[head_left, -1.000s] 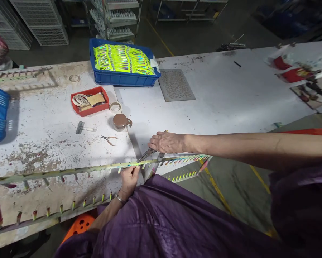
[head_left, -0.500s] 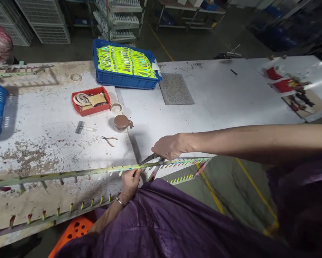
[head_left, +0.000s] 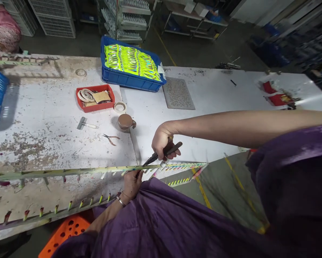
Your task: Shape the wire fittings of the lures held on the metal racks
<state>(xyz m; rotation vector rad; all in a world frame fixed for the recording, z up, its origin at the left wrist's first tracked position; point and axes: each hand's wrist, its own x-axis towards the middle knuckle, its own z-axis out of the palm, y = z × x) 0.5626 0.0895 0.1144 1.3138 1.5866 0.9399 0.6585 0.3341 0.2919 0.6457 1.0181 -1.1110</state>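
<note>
My right hand (head_left: pixel 162 141) is closed around dark long-nosed pliers (head_left: pixel 151 158), one handle sticking out past the palm. The jaws point down-left and their tips meet a long, paint-stained bar (head_left: pixel 69 173) with small pegs or pieces hanging from it. Just under the bar, my left hand (head_left: pixel 131 183) has its fingers pinched together close to the plier tips. Whatever lies in that pinch is too small and hidden to make out. To the right, a row of small coloured pieces (head_left: pixel 183 167) lines the same rack.
On the white table (head_left: pixel 147 114) are small pliers (head_left: pixel 111 138), a hammer (head_left: pixel 87 124), a brown-lidded cup (head_left: pixel 125 122), a red tray (head_left: pixel 96 107) and a blue crate (head_left: pixel 131 81) of bright yellow pieces. An orange stool (head_left: pixel 61 234) stands below. Another person's arm (head_left: pixel 6 30) shows far left.
My right hand has turned and lifted slightly, so the plier handle now shows. The plier tips stay at the bar, and my left hand remains beneath it. The view has shifted a little.
</note>
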